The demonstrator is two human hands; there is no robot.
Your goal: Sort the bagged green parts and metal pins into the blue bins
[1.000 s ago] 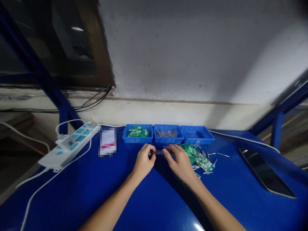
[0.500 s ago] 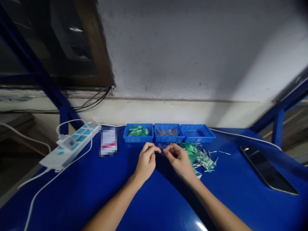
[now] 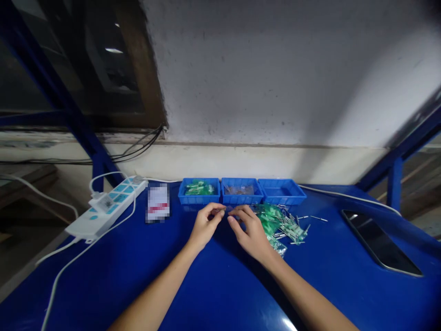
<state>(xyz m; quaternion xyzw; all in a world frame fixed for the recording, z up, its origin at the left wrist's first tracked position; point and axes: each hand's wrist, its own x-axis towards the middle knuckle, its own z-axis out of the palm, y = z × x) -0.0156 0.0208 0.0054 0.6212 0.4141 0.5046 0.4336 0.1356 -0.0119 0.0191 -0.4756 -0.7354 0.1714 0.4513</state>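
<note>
My left hand [image 3: 204,226] and my right hand [image 3: 250,230] meet fingertip to fingertip just in front of the middle blue tray [image 3: 241,198]. Both pinch a small thin clear item [image 3: 226,212] between them; I cannot make out what it is. A heap of green parts with metal pins [image 3: 282,225] lies just right of my right hand. The left blue tray [image 3: 199,198] holds green parts, the middle one brownish parts in a clear bag, and the right blue tray [image 3: 282,197] looks empty.
A white power strip [image 3: 106,207] with its cable lies at the left on the blue table [image 3: 138,276]. A small white and red card [image 3: 157,208] sits beside the trays. A dark phone [image 3: 381,242] lies at the right. A wall rises behind the trays.
Both hands have shifted slightly toward the trays and their fingertips have come closer together on the small item. The view has moved a little.
</note>
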